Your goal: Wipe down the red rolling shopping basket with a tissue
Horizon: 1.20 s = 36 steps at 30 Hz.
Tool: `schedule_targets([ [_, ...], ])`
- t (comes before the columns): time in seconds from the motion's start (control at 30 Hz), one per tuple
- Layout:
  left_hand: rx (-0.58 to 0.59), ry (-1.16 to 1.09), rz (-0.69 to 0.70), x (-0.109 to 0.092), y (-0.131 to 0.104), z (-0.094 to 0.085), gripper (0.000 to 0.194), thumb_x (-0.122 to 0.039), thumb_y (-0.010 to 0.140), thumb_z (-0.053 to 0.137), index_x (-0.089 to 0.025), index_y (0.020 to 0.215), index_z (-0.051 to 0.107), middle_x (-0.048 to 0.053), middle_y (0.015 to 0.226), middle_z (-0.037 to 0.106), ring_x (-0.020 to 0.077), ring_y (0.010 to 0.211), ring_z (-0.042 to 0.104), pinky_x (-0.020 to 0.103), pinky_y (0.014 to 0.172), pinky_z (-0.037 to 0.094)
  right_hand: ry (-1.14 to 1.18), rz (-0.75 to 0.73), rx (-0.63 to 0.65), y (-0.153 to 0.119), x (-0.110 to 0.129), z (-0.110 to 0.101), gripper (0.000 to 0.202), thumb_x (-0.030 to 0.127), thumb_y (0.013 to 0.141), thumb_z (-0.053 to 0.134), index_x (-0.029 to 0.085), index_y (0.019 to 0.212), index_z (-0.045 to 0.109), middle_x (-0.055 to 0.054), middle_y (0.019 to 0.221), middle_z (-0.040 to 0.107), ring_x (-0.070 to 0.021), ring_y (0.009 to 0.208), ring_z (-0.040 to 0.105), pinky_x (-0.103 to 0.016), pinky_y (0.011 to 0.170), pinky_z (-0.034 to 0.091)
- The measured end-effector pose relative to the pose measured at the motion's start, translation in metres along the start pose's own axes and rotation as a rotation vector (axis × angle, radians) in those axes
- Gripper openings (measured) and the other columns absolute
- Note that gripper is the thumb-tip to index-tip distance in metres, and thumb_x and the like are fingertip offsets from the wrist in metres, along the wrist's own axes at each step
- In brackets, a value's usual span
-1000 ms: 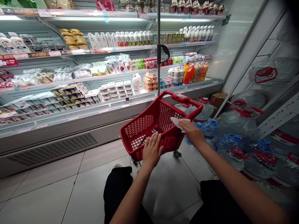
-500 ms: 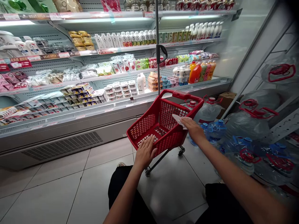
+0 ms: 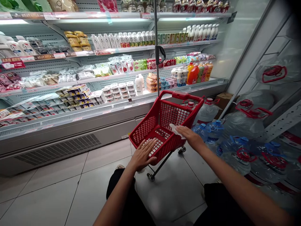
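Note:
In front of me stands a small red plastic shopping cart (image 3: 164, 125) on grey metal legs with casters; no goods show inside its basket. My left hand (image 3: 143, 154) lies flat at the cart's near left corner, fingers stretched out over the rim. A white wipe (image 3: 176, 130) is pressed by my right hand (image 3: 189, 137) against the cart's upper right side edge. The right fingers are closed over the wipe, and part of it sticks out past their tips.
A refrigerated display case (image 3: 113, 116) with dairy cups, bottles and bags runs along the back. Large water jugs (image 3: 244, 150) crowd the right side, close to the cart. A cardboard box (image 3: 225, 99) sits behind them. Tiled floor (image 3: 98, 182) lies below.
My right hand has slid with the wipe down and left along the cart's side. My left hand has shifted slightly left and down, and the view has turned a little.

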<state>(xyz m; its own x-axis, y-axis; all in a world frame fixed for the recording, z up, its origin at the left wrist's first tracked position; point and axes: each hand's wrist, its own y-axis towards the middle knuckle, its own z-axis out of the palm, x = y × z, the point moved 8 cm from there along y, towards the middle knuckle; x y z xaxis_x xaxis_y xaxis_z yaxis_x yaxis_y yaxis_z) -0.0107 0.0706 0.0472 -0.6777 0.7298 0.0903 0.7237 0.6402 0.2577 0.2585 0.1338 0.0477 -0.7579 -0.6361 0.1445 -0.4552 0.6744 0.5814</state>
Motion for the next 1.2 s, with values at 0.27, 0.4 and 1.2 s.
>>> schedule_targets([
  [0.27, 0.007, 0.033, -0.087, 0.014, -0.008, 0.014, 0.082, -0.062, 0.105, 0.035, -0.023, 0.167, -0.002, 0.009, 0.17, 0.028, 0.0191, 0.155, 0.033, 0.042, 0.13, 0.017, -0.008, 0.106, -0.089, 0.009, -0.022, 0.006, 0.072, 0.001, 0.094, 0.032, 0.03, 0.159, 0.041, -0.003, 0.159, 0.051, -0.0176, 0.151, 0.04, -0.046, 0.125, 0.039],
  [0.4, -0.048, 0.076, -0.182, 0.001, -0.009, 0.013, 0.082, -0.06, 0.106, 0.036, -0.02, 0.167, -0.001, 0.011, 0.17, 0.028, 0.0212, 0.155, 0.033, 0.046, 0.13, 0.017, 0.001, 0.087, -0.104, 0.01, -0.004, 0.017, 0.073, 0.0, 0.093, 0.032, 0.028, 0.16, 0.039, -0.005, 0.158, 0.052, -0.0191, 0.151, 0.04, -0.048, 0.125, 0.039],
  [1.2, -0.191, 0.06, -0.326, -0.064, 0.006, 0.015, 0.076, -0.049, 0.107, 0.04, -0.022, 0.168, 0.004, 0.009, 0.17, 0.028, 0.0254, 0.155, 0.034, 0.049, 0.128, 0.027, 0.107, 0.095, -0.075, 0.03, -0.039, 0.023, 0.072, -0.002, 0.089, 0.028, 0.023, 0.153, 0.051, -0.007, 0.157, 0.053, -0.0185, 0.152, 0.038, -0.049, 0.125, 0.037],
])
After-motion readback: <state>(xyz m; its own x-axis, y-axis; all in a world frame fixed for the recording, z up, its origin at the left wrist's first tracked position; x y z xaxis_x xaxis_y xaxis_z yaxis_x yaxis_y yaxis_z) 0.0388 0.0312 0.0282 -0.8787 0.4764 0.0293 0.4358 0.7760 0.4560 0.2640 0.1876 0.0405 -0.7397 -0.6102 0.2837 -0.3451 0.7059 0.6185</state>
